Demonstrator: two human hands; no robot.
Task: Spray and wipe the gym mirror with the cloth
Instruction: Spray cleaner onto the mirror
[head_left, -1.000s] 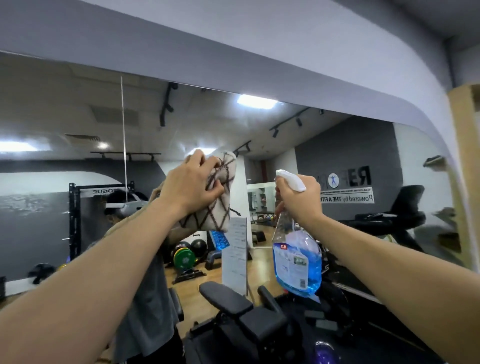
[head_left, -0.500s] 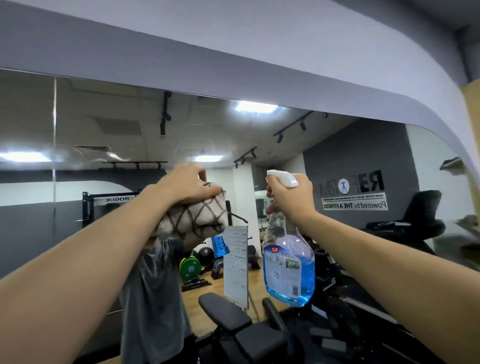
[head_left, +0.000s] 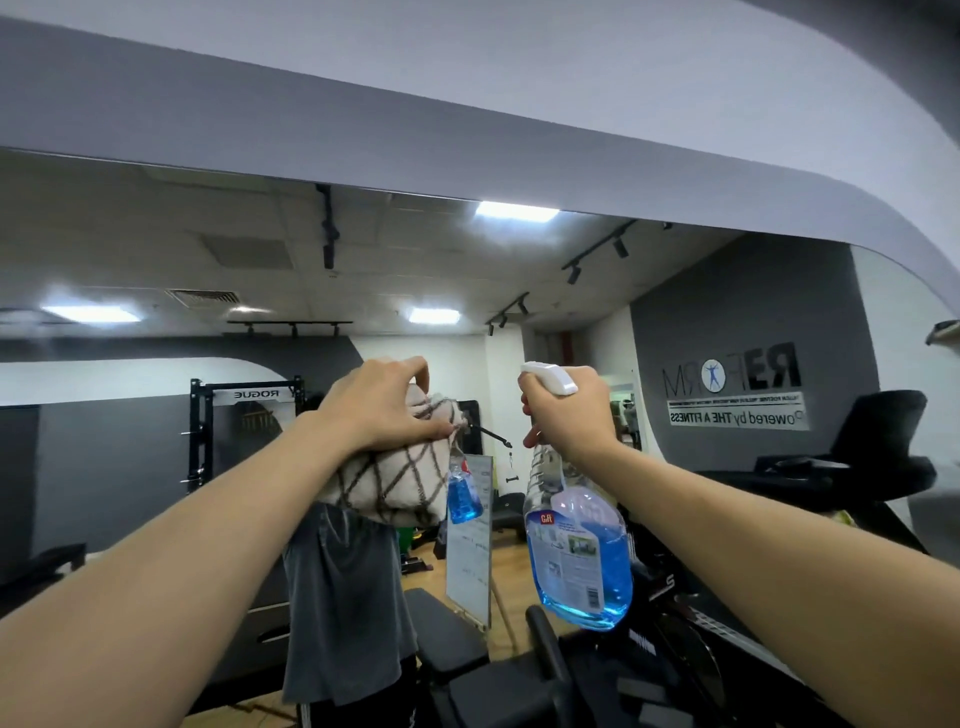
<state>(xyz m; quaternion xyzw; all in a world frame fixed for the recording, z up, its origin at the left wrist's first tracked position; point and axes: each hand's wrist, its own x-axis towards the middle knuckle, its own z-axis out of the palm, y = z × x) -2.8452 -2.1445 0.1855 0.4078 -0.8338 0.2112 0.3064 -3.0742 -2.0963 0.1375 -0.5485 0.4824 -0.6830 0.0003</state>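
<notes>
mirror (head_left: 727, 312) ahead open – bench (head_left: 457, 644) crowds below

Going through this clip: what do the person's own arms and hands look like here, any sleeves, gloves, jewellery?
Both forearms are bare up to the frame edge, with no sleeves in view. The left hand and right hand wear no gloves, and no rings, watch or wristband show. In the mirror, the reflection shows a grey T-shirt.
</notes>
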